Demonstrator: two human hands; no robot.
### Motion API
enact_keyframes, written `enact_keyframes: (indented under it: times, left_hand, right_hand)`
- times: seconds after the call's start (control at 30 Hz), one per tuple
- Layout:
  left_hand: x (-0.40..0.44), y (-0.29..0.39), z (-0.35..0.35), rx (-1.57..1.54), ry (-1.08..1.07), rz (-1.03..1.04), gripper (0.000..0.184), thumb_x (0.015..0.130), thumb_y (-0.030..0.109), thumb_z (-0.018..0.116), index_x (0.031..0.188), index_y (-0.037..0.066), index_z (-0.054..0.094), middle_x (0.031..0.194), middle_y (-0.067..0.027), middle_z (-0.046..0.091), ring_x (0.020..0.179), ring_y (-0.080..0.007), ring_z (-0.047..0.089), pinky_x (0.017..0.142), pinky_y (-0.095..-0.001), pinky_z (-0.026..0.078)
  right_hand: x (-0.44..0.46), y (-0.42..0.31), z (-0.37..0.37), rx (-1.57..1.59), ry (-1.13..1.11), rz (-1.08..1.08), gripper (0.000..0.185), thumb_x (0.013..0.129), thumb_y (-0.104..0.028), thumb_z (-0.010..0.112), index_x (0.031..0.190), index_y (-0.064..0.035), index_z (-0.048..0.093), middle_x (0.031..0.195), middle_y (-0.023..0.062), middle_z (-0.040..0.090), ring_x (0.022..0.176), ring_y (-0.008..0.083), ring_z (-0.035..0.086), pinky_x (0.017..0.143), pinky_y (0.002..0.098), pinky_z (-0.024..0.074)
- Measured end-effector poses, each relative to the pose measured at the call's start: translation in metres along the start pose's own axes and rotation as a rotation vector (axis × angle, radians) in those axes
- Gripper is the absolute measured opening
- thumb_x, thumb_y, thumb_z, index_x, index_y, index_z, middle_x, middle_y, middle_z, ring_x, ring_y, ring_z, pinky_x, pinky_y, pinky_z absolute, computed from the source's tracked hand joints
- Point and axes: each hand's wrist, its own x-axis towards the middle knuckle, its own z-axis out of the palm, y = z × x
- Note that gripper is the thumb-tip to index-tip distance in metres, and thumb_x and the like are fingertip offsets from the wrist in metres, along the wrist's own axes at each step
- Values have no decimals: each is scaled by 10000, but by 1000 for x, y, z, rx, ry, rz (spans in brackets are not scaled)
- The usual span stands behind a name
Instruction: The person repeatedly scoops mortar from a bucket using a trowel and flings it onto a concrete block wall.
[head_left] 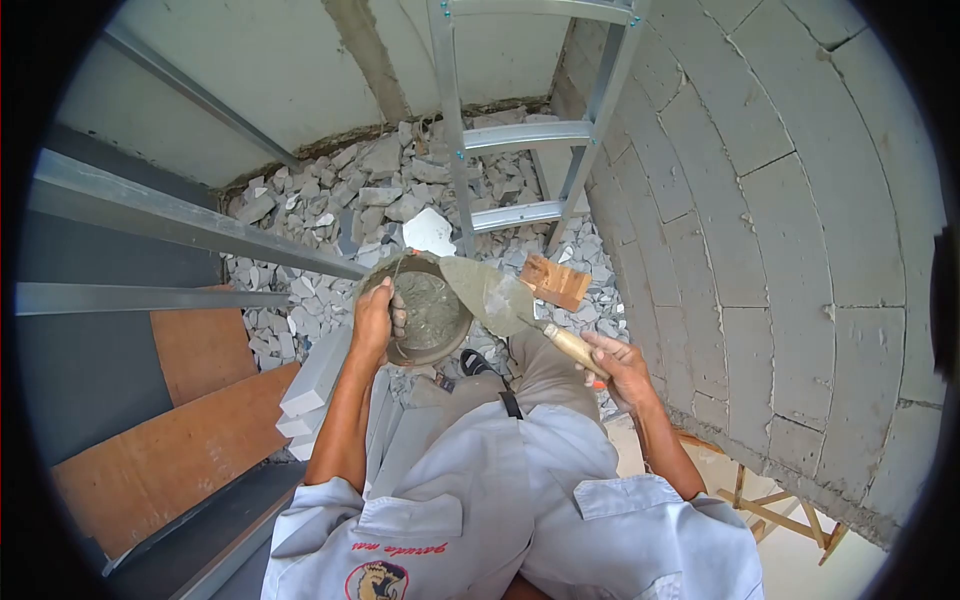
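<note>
My left hand (376,318) is closed on the wire handle of a round bucket (455,340), its fingers over the left side. Wet grey mortar (425,300) lies inside the bucket. In my right hand (615,368) is a trowel (505,300), gripped by its pale wooden handle. The trowel's broad blade points left, with its tip at the bucket's right rim. Grey mortar smears cover much of the blade. The palm side of my left hand is hidden.
An aluminium ladder (515,135) stands ahead amid broken block rubble (375,190). A block wall (770,230) rises on the right. Metal studs (190,215) cross on the left, near brown boards (190,440) and stacked pale blocks (315,385). A wood piece (555,282) lies on the rubble.
</note>
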Motion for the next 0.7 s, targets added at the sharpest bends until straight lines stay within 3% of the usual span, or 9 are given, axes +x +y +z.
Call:
enact_keyframes:
  times: [0.07, 0.13, 0.2, 0.23, 0.27, 0.33, 0.4, 0.5, 0.7]
  left_hand:
    - [-2, 1, 3, -5, -11, 10, 358, 1026, 402, 556, 903, 70, 606, 684, -28, 598, 490, -137, 512, 470, -300, 462]
    - [-5, 5, 12, 22, -58, 39, 360, 1024, 406, 553, 933, 62, 607, 708, -39, 614, 501, -148, 538, 485, -305, 484]
    - [-14, 11, 15, 67, -104, 87, 374, 1023, 416, 544, 957, 54, 610, 732, -50, 632, 524, -166, 578, 501, -312, 503]
    - [-19, 15, 15, 40, -112, 70, 389, 1022, 426, 539, 964, 49, 614, 743, -60, 641, 553, -178, 604, 516, -316, 513]
    - [-24, 20, 13, 10, -113, 56, 403, 1021, 436, 534, 972, 45, 618, 753, -71, 650, 582, -189, 629, 531, -320, 523]
    - [-34, 28, 11, -100, -121, 21, 423, 1025, 455, 530, 993, 47, 635, 787, -76, 656, 654, -213, 670, 597, -329, 546]
    - [-39, 19, 14, -286, -122, 62, 448, 1028, 480, 523, 1005, 47, 637, 827, -89, 662, 727, -218, 677, 655, -347, 556]
    - [-54, 30, 21, -346, -179, 127, 480, 1032, 507, 507, 1013, 45, 636, 903, -106, 667, 871, -230, 668, 785, -379, 553]
    - [-46, 31, 24, -274, -368, 189, 539, 1040, 482, 537, 1159, -33, 644, 1025, -132, 697, 985, -252, 660, 956, -383, 488]
  right_hand:
    - [-7, 18, -11, 104, -178, 54, 658, 897, -54, 773, 1482, 36, 485, 1106, 103, 681, 879, 158, 684, 740, 324, 586]
    - [3, 34, 3, -114, -177, 132, 392, 881, -29, 793, 1235, 24, 634, 907, 70, 680, 762, 158, 658, 704, 301, 550]
    - [22, 30, 53, -109, 23, 87, 249, 861, -40, 805, 1027, -16, 621, 840, 40, 647, 737, 149, 649, 676, 308, 543]
    - [44, 46, 64, -127, 26, -38, 240, 854, -75, 820, 951, -42, 603, 816, 29, 640, 705, 135, 635, 645, 309, 531]
    - [52, 40, 85, -157, 29, -73, 241, 860, -117, 827, 973, -36, 630, 864, 41, 671, 765, 132, 653, 705, 301, 541]
    - [69, 39, 125, -51, -142, -233, 371, 885, -158, 821, 1190, -5, 674, 1052, 44, 723, 953, 115, 655, 865, 278, 521]
    - [73, 38, 167, -4, -178, -325, 413, 890, -173, 825, 1239, -13, 674, 1042, 23, 701, 948, 101, 638, 860, 272, 511]
    - [67, 34, 203, 91, -343, -202, 336, 895, -109, 803, 1192, -26, 669, 1051, 28, 684, 929, 121, 655, 879, 279, 536]
    - [46, -7, 217, -45, -322, -343, 216, 864, -99, 823, 977, -75, 640, 883, -40, 609, 792, 60, 564, 736, 241, 472]
